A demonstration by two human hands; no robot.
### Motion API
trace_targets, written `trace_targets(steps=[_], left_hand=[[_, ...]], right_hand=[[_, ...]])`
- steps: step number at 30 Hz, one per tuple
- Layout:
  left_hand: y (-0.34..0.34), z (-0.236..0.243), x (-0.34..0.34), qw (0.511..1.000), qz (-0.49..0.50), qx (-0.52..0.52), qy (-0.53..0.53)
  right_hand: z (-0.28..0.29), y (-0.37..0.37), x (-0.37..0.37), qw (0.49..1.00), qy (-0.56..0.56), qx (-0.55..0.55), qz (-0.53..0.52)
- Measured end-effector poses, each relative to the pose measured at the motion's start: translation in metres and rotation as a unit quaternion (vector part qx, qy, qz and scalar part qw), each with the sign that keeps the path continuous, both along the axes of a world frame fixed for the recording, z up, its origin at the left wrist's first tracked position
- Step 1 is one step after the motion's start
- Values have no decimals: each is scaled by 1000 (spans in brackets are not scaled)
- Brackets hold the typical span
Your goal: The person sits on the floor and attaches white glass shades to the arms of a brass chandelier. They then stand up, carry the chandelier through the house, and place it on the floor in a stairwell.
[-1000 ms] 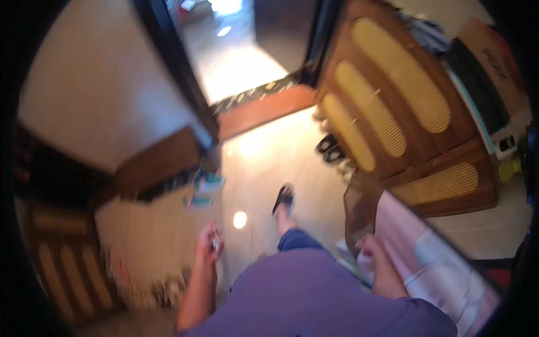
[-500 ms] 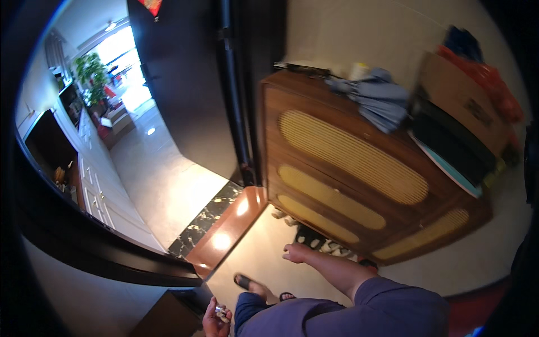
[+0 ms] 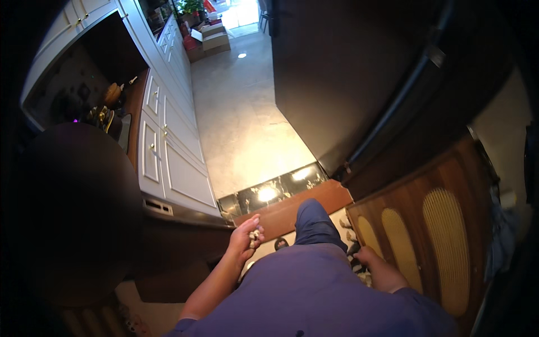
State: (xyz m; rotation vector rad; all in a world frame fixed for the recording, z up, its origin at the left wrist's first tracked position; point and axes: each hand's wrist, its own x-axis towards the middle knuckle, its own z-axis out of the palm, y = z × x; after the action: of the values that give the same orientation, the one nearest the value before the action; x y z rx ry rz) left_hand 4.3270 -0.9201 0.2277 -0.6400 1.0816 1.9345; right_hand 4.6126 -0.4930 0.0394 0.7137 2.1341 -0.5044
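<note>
My left hand is raised in front of the doorway, its fingers curled round a few small pale, shiny pieces whose kind I cannot make out. Low at my right side, my right hand hangs beside the wooden cabinet with its woven yellow panels. Several shoes lie under the cabinet's edge, close to that hand; its fingers are small and partly hidden. My bent knee in dark blue cloth is lifted toward the reddish-brown doorstep. A dark sandal shows on my other foot.
A dark door stands open on the right of the doorway. Past the black marble strip, a pale floor runs along white cabinets to a cardboard box. A dark blurred shape covers the left side.
My view has swung right to left, so the doorway is now ahead and the wooden cabinet at the right. My left hand has come up higher, and my knee has risen toward the doorstep.
</note>
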Motion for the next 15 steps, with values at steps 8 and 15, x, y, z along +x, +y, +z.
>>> trace_targets(steps=[8, 15], left_hand=[[54, -29, -228, 1000, 18, 12, 9], [43, -54, -420, 990, 136, -25, -4]], right_hand=[[-82, 54, -199, 980, -124, -140, 74], [-51, 136, -588, 954, 10, -2, 300]])
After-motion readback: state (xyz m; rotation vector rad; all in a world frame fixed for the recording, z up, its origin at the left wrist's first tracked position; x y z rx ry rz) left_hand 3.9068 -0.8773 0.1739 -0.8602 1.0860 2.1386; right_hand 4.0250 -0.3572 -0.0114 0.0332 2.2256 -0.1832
